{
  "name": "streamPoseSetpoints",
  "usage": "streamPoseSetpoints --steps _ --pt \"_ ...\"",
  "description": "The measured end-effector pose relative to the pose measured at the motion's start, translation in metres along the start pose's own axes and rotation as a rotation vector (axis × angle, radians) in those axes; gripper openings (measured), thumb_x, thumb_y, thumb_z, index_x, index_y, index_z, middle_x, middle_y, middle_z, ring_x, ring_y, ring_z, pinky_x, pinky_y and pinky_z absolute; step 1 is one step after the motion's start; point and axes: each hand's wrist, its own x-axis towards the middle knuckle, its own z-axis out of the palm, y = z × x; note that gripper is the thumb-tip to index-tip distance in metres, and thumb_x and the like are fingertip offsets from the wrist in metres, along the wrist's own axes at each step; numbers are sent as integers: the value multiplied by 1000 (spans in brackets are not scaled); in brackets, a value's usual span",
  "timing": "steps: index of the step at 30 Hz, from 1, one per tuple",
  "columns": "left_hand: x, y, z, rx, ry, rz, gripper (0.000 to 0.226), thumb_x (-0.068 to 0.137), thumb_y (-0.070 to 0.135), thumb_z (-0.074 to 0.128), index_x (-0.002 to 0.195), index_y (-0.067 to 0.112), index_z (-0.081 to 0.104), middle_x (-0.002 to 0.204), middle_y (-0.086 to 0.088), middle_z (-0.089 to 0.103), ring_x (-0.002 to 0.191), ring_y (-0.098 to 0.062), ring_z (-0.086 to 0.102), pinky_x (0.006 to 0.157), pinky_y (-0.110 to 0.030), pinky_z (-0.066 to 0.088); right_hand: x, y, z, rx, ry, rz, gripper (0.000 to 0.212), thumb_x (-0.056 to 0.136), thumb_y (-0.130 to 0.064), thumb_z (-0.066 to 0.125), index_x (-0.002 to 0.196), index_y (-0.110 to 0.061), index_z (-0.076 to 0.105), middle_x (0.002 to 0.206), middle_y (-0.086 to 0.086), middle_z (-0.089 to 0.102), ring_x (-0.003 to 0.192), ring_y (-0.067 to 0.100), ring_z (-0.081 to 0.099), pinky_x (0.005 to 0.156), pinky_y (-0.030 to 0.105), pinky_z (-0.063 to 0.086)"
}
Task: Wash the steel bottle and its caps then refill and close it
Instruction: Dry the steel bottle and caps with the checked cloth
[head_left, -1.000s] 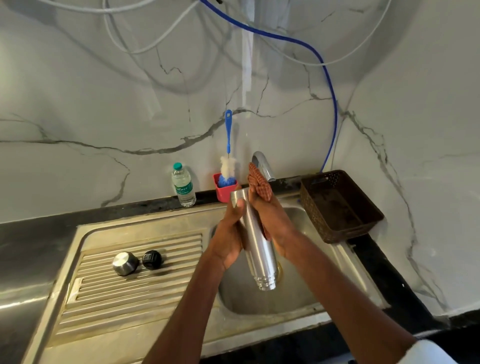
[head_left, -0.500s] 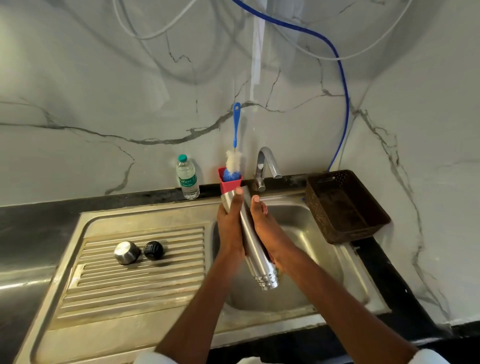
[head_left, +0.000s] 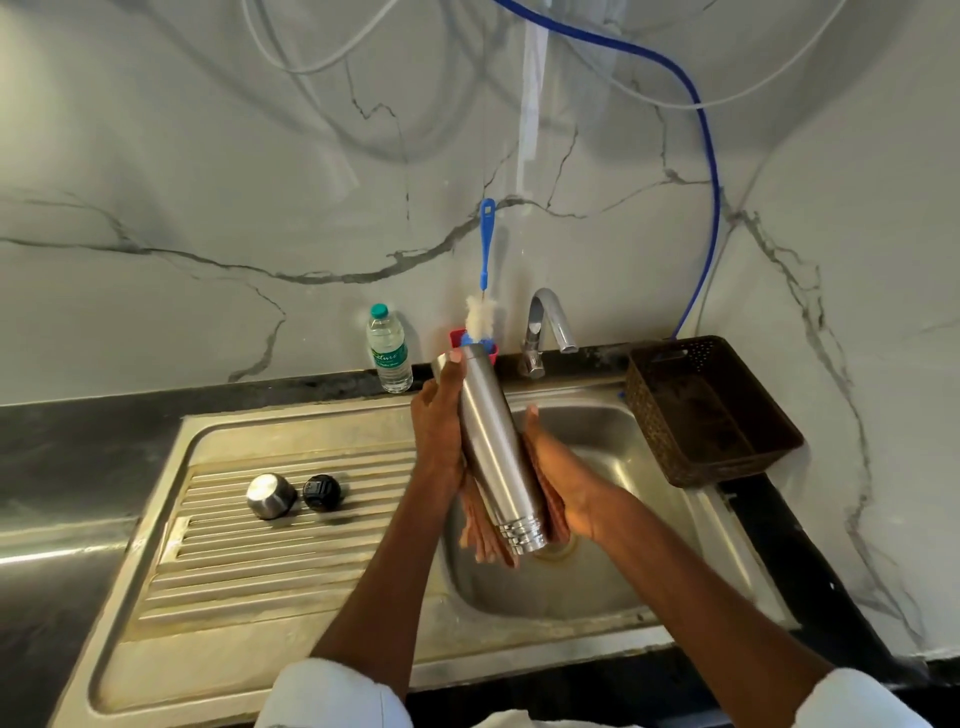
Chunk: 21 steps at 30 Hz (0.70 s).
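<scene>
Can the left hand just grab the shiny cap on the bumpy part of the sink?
Probably not right now. The left hand is busy holding the steel bottle over the sink basin. Nothing blocks the way to the steel cap on the ribbed drainboard, but it would have to let go first.

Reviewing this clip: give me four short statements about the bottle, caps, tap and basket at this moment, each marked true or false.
1. Both hands hold the steel bottle over the sink basin. True.
2. The steel cap and black cap lie in the brown basket. False: they sit on the drainboard.
3. A cloth is against the bottle. True.
4. Water streams from the tap. False: no stream is visible.
</scene>
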Motion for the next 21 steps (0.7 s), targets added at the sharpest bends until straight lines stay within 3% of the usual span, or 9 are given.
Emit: streamPoseSetpoints --steps 2,4,6,9,11,13,15,17,21 --pt "5 -2 -7 4 -74 -40 63 78 69 70 114 18 68 102 -15 76 86 -26 75 84 -45 62 5 20 -11 34 0 28 89 89 -83 39 124 -8 72 121 24 71 111 40 69 106 52 51" --pt "5 -5 -12 29 -169 -84 76 78 75 72 123 14 68 110 -17 76 98 -30 75 94 -50 61 9 29 -16 118 -13 45 91 88 -83 42 126 -5 71 128 27 67 118 42 65 114 56 43" --pt "2 -7 -15 11 -181 -141 71 84 70 73 127 15 67 116 -16 75 108 -32 72 96 -48 61 14 33 -19 115 29 55 93 87 -84 39 125 -4 72 124 28 68 117 44 65 111 57 45" --pt "-5 -5 -4 -76 -130 -253 46 94 55 69 122 18 66 114 -14 72 104 -30 70 95 -47 59 23 30 -10 29 135 -31 97 82 -92 36 123 -12 69 113 29 71 101 48 69 94 62 55" --pt "-9 -6 12 -97 -46 -273 52 87 56 75 121 17 66 115 -16 73 105 -32 70 97 -47 59 31 34 -3 -233 339 -138 103 72 -102 23 123 -24 67 118 22 71 102 44 70 95 60 54" --pt "-10 -7 25 -66 2 -235 67 75 60 83 121 14 67 113 -16 75 101 -32 73 92 -45 61 28 25 8 -360 493 -232 103 76 -99 11 128 -27 65 126 13 69 114 38 65 104 51 48" --pt "-9 -6 28 -83 -115 -214 74 69 61 86 123 13 70 112 -17 77 101 -34 75 96 -49 61 24 6 15 -278 454 -272 95 85 -92 14 131 -27 64 127 8 70 117 32 65 106 45 46" --pt "-10 -2 30 -88 -202 -187 72 72 60 83 126 15 71 111 -15 79 103 -32 77 97 -47 60 26 -15 12 -37 289 -175 89 87 -90 23 124 -23 69 117 13 75 107 32 72 101 49 54" --pt "1 0 37 43 -66 33 52 88 49 77 127 17 68 103 -6 79 87 -15 78 76 -29 62 30 -38 -5 23 171 -43 91 88 -88 30 117 -14 74 103 16 78 96 32 76 88 44 61"
